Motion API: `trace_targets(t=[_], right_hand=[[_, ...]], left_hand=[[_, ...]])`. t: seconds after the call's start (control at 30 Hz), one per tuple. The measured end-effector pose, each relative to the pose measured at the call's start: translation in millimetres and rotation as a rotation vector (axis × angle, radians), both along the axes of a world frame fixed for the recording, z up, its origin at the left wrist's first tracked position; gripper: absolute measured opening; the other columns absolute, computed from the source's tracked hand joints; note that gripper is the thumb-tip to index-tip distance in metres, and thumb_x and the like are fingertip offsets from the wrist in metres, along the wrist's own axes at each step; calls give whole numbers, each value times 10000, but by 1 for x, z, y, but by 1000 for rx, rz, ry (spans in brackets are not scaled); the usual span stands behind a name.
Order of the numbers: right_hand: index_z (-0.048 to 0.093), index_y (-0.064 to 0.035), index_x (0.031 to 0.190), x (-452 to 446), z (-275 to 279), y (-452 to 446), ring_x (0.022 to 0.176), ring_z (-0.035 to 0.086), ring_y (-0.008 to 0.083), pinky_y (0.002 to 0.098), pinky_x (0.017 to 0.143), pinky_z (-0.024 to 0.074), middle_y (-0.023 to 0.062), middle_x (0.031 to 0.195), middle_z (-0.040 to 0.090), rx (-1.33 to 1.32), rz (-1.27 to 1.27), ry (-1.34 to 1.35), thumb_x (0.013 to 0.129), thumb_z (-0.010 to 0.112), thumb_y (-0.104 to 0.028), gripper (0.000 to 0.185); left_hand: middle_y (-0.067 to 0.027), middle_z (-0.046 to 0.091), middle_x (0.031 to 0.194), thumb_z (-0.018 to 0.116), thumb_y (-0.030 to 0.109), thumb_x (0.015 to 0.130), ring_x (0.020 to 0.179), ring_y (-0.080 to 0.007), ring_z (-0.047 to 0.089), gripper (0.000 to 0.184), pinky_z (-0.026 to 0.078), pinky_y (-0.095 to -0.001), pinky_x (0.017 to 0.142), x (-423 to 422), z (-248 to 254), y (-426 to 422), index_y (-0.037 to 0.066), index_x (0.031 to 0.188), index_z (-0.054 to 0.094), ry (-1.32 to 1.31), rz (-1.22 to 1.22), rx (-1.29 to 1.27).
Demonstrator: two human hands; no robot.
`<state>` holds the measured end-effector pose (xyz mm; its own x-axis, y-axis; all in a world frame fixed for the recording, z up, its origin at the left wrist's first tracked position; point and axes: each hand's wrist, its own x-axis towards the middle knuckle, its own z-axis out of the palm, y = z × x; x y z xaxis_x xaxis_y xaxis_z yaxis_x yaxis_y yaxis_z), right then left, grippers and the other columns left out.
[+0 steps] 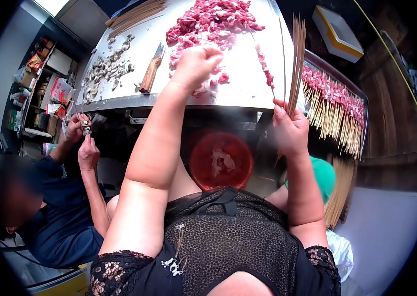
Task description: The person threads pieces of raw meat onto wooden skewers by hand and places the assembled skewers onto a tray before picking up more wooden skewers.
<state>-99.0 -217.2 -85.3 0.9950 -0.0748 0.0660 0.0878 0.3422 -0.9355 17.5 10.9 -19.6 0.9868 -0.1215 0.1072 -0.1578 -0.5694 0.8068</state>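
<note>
My left hand is closed, fingers curled, just over the near side of a heap of raw meat pieces; whether a piece is pinched in it, I cannot make out. My right hand is wrapped round a bundle of bare wooden skewers, held upright. Between its thumb and fingers is also a single skewer with several meat pieces threaded on it, tilted up towards the heap. Both hands are at the near side of a white table.
On the table lie a wooden-handled knife, small greyish pieces and loose skewers. A tray of threaded skewers stands right. Below is a red bucket. A co-worker's hands hold a skewer at left.
</note>
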Motion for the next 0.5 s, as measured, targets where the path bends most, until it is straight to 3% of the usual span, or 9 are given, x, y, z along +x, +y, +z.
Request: trace_targets(t=[0.07,0.1,0.2,0.27,0.37,0.43,0.5], right_hand=[[569,18,1069,2,1,-1,532,427,27,158,467,323,-24,650,504,25,14,10,892,548,-63,196],[569,18,1069,2,1,-1,532,427,27,158,467,323,-24,650,504,26,13,11,892,548,-63,196],[571,16,1066,2,-1,1,541,429,24,157,466,320,-25,657,504,13,32,12,893,550,-70,195],[573,15,1065,1,-2,0,545,428,21,156,470,322,-28,658,502,-5,56,47,894,552,-81,197],[576,16,1060,2,-2,1,541,425,22,159,478,330,-33,647,497,-21,61,41,895,554,-89,197],[578,17,1055,2,-1,1,541,424,24,163,486,339,-36,640,493,-27,60,32,894,556,-91,195],[578,19,1052,2,-3,2,545,426,25,165,490,344,-37,640,493,-18,75,39,894,555,-91,194]], left_hand=[[-97,656,711,687,346,757,652,-137,613,304,480,-286,658,-15,15,-14,64,868,696,176,-55,385],[-104,651,693,688,348,745,586,-152,602,296,489,-304,628,-17,6,-15,70,845,697,-12,-88,622],[-96,643,674,683,278,740,547,-149,589,238,489,-303,576,-15,-2,-14,62,840,692,-46,-73,617],[-84,628,642,652,175,752,549,-126,586,171,477,-281,531,-13,1,-11,39,851,680,43,-39,306],[-72,649,784,583,58,790,599,-112,601,157,454,-219,497,-5,1,-1,10,934,623,196,49,-327],[-94,649,858,556,23,810,639,-142,623,157,456,-204,493,-2,3,2,5,958,605,190,46,-420],[-128,650,850,564,70,865,659,-148,632,278,497,-211,514,-5,7,4,-15,1127,526,219,44,-565]])
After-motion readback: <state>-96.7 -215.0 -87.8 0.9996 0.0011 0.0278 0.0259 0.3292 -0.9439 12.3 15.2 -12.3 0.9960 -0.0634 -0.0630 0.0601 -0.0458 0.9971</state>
